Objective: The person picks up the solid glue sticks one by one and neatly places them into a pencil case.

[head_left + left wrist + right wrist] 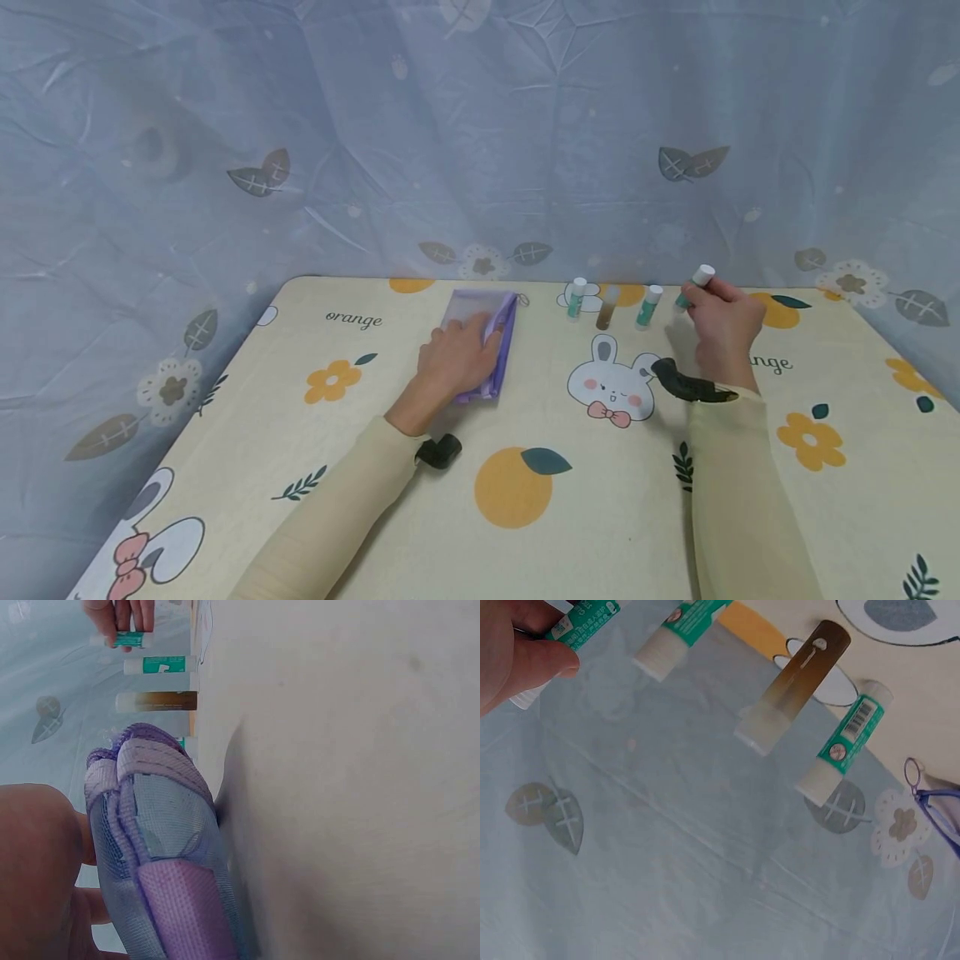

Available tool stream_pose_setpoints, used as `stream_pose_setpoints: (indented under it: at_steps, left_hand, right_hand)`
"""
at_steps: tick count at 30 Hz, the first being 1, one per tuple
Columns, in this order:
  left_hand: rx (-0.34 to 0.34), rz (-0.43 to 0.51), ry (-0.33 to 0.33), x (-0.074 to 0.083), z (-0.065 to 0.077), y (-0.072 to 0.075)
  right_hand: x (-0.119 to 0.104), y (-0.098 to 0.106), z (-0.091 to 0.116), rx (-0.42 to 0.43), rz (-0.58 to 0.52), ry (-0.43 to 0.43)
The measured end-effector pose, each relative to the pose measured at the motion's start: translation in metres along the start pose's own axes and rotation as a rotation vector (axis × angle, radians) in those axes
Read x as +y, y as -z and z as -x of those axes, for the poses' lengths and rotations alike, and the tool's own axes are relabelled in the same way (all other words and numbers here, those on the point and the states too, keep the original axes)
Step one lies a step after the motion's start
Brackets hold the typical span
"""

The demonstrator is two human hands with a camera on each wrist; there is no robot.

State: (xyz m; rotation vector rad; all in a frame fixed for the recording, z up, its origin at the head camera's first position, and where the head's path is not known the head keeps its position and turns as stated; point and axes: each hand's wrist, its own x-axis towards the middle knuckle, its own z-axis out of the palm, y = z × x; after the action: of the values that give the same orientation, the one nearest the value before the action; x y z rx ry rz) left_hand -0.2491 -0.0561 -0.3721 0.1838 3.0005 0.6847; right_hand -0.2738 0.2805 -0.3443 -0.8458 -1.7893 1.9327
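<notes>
Fingers (480, 322) of the left hand (459, 358) are loose and a little bent, and they rest on top of a flat, see-through mesh pouch with purple edges (172, 832). The pouch lies on a pale cream cloth with oranges, flowers and bunnies on it (600, 525), near the cloth's far edge. A little round loop (523, 300) sticks out at the pouch's top right corner.

Next comes a row of small tubes, just beside each other and well apart from the left hand. First is a white and green tube with a white cap (577, 298), standing up. Then a brown tube with a cloudy top (607, 308) stands up too. After it stands a second green and white tube (649, 306).

Last, the right hand (726, 323) is closed around a third green and white tube (585, 622). Its thumb and fingers pinch the sides. This tube is tipped over and looks lifted off the cloth. Behind everything hangs a blue-grey sheet with leaves and flowers (480, 125).
</notes>
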Motion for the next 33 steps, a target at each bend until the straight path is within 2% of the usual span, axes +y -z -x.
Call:
stream_pose_setpoints:
  at_steps: [5,21,33]
  left_hand:
    - [0.003,-0.002,-0.005,0.0,0.0,0.0]
    - [0.001,-0.008,-0.012,-0.001,0.001,0.001]
    - [-0.002,0.001,-0.007,0.0,0.001,0.002]
  right_hand:
    - [-0.007,0.0,0.006,-0.014,-0.044,0.041]
    - [-0.023,-0.008,0.021,-0.033,-0.005,0.103]
    - [-0.032,-0.01,0.029,-0.042,-0.015,0.149]
